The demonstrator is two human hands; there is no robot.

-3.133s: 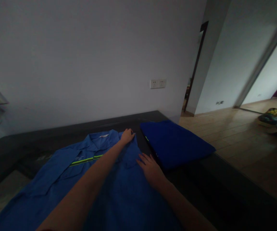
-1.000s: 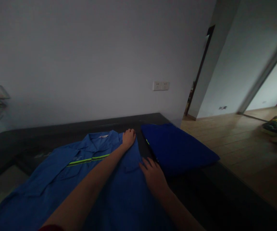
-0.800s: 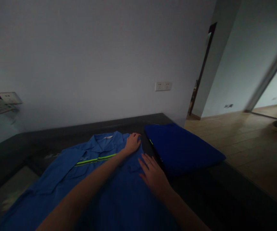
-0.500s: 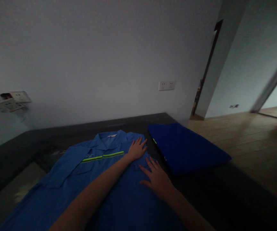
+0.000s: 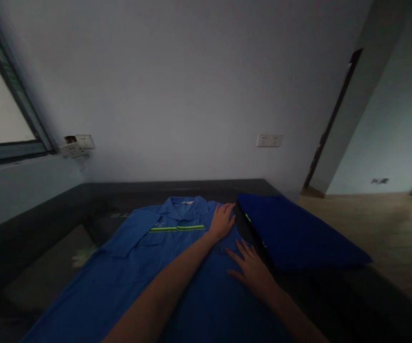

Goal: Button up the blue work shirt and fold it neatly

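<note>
Blue shirt [image 5: 120, 281] lay flat; left hand [image 5: 222, 222] at its two o'clock, right hand [image 5: 252, 270] at three, both splayed on cloth, apparently gripping nothing.

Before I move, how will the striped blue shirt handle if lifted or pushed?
The shirt likely flops: its sleeve lies folded flat. Spread wide, it would probably sag if lifted by the collar. Pushed, it may bunch, lying so thin.
</note>
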